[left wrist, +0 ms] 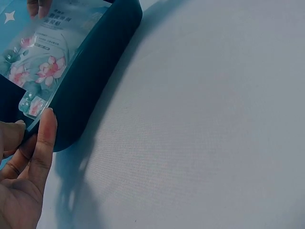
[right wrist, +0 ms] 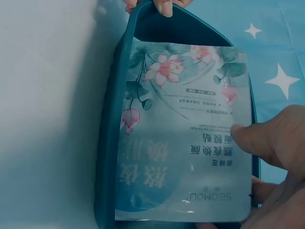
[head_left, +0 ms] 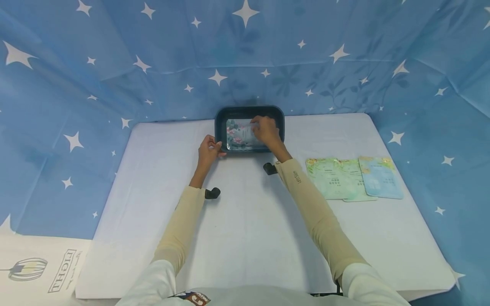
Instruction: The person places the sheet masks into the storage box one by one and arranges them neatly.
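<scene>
A dark teal rectangular tray [head_left: 249,109] stands at the back middle of the white table. My left hand [head_left: 208,152] pinches its near left corner, thumb over the rim and fingers outside, as the left wrist view shows closely. Inside the tray lies a face mask packet [right wrist: 186,114], pale blue-grey with pink lotus flowers and printed characters. It fills most of the tray's width. My right hand [head_left: 266,129] reaches over the tray and pinches the packet by its right edge, with the thumb [right wrist: 248,136] on the printed face and the other fingers partly hidden behind.
Several more face mask packets lie overlapping at the table's right: green ones [head_left: 325,178] and a blue one [head_left: 380,177] on top. A blue star-patterned cloth [head_left: 183,51] hangs right behind the tray. Black wrist camera mounts [head_left: 212,194] project from both sleeves.
</scene>
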The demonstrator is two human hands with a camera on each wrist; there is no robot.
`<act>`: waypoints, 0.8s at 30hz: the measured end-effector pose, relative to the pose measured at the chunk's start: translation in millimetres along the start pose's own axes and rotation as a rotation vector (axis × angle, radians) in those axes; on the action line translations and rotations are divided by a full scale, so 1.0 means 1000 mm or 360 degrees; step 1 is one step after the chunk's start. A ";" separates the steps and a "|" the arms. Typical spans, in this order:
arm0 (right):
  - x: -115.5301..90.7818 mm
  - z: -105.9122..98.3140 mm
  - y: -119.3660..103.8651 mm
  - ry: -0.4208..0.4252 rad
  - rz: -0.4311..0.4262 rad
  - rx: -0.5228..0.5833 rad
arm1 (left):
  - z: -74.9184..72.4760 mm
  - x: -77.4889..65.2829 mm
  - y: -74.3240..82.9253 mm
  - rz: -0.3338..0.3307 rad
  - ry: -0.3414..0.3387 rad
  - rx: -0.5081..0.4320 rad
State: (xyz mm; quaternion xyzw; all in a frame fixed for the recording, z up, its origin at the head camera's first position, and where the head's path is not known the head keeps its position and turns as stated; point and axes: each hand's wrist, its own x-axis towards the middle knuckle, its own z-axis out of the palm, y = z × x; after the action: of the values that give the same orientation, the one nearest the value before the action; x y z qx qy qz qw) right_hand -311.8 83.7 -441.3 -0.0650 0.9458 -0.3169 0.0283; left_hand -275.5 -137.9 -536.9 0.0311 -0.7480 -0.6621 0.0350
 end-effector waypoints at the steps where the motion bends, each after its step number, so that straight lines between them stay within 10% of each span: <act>1: 0.000 0.000 0.001 0.0011 0.0005 0.0039 | 0.000 0.000 0.000 -0.0001 0.0002 0.0000; 24: -0.003 0.005 0.020 0.0017 -0.0013 0.0132 | 0.000 -0.002 0.003 0.0006 -0.0006 -0.0003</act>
State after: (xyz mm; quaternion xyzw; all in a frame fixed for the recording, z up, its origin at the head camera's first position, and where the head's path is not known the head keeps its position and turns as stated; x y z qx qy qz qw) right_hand -310.5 97.2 -457.5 -0.0661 0.9317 -0.3563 0.0247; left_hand -273.5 -137.5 -534.2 0.0285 -0.7475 -0.6628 0.0347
